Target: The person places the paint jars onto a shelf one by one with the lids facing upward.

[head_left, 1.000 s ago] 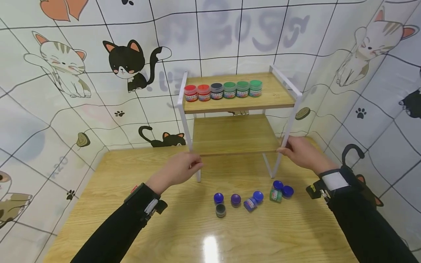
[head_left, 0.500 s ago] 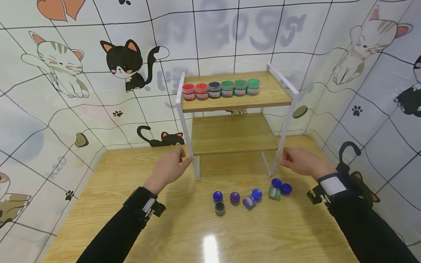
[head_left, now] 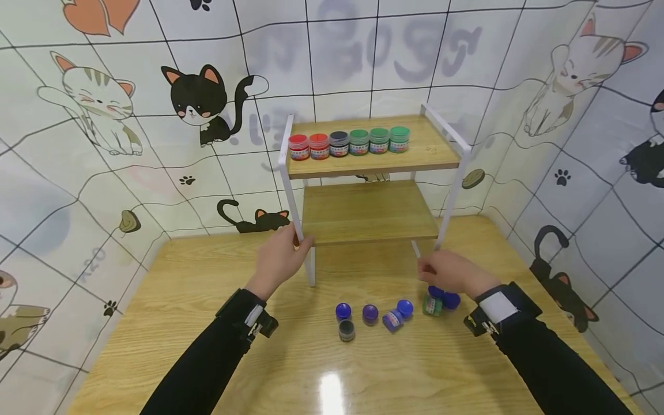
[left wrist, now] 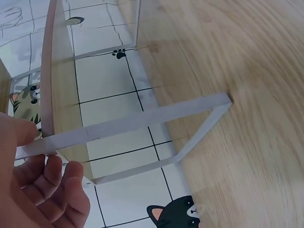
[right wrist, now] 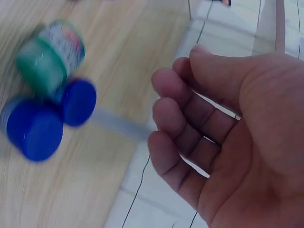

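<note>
A two-tier shelf with wooden boards [head_left: 368,210] and a white metal frame stands on the table. My left hand [head_left: 280,256] grips its front left leg [left wrist: 142,118] beside the lower board, thumb on one side and curled fingers on the other. My right hand [head_left: 453,272] hangs near the front right leg with loosely curled fingers and nothing in them. Just below it are a tipped green paint jar [right wrist: 50,59] and two blue-lidded jars [right wrist: 40,130], partly hidden in the head view. Red, dark and green jars [head_left: 359,142] line the upper board.
More small paint jars lie on the table front: a blue one [head_left: 343,311], a dark one [head_left: 346,330], a purple one [head_left: 370,313] and a tipped violet one [head_left: 392,320] against another blue lid [head_left: 405,308]. Cat-patterned wall covering [head_left: 202,190] rises behind the shelf.
My left hand has come onto the shelf's left leg. The right hand has let go of the right leg and moved down and left, over the jars.
</note>
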The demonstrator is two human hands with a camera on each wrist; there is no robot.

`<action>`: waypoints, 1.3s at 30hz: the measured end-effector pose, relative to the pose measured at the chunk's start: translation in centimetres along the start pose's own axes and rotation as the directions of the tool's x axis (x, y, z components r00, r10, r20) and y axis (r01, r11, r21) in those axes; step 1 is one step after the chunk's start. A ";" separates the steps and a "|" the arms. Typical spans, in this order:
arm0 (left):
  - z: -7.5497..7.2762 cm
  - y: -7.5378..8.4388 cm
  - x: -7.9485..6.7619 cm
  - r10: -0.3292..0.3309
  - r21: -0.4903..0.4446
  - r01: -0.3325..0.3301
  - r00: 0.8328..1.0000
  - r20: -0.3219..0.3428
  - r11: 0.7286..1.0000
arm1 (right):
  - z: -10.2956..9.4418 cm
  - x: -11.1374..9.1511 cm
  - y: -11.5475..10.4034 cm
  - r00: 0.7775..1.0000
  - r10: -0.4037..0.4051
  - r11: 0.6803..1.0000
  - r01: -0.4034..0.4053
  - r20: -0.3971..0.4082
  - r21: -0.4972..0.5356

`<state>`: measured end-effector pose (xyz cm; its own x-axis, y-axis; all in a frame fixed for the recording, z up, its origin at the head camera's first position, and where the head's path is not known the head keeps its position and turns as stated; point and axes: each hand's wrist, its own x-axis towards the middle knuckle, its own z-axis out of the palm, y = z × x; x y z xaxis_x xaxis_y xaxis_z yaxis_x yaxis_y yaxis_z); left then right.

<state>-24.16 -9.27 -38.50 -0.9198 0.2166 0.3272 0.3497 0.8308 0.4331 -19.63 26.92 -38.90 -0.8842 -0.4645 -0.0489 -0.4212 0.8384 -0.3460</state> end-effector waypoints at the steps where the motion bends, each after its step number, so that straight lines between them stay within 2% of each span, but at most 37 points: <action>1: 0.1 0.0 0.2 -0.001 -0.009 0.001 1.000 0.006 1.000 | 0.3 0.2 -0.3 1.000 -0.017 1.000 0.017 -0.008 -0.013; 5: 0.2 0.0 0.6 0.012 -0.048 -0.010 0.999 0.038 0.999 | 1.6 0.9 -2.0 0.996 -0.080 0.995 0.078 -0.027 -0.065; 10: 0.1 0.0 0.7 0.015 -0.064 -0.010 0.997 0.071 0.998 | 3.1 1.8 -4.6 0.993 -0.114 0.992 0.115 0.017 -0.058; 13: 0.1 0.1 0.7 0.018 -0.071 -0.013 0.997 0.077 0.997 | 3.9 2.4 -6.2 0.982 -0.185 0.982 0.187 0.040 -0.032; 16: 0.2 0.1 0.6 0.020 -0.082 -0.014 0.997 0.074 0.996 | 5.0 3.0 -7.7 0.966 -0.257 0.964 0.259 0.040 -0.063; 21: 0.3 0.1 0.6 0.023 -0.085 -0.017 0.997 0.076 0.996 | 6.6 3.4 -9.8 0.942 -0.328 0.936 0.335 0.074 -0.105; 30: 0.4 0.2 0.3 -0.005 -0.129 0.017 0.995 0.100 0.992 | 8.8 3.7 -11.4 0.911 -0.389 0.874 0.412 0.135 -0.258; 39: 0.6 0.1 0.2 -0.011 -0.125 0.022 0.996 0.084 0.992 | 9.6 4.2 -11.6 0.903 -0.399 0.881 0.425 0.158 -0.206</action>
<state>-24.42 -8.87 -38.91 -0.9354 0.2495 0.2505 0.3490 0.7650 0.5414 -16.46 12.50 -44.09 -0.5989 -0.7990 -0.0542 -0.7888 0.6002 -0.1323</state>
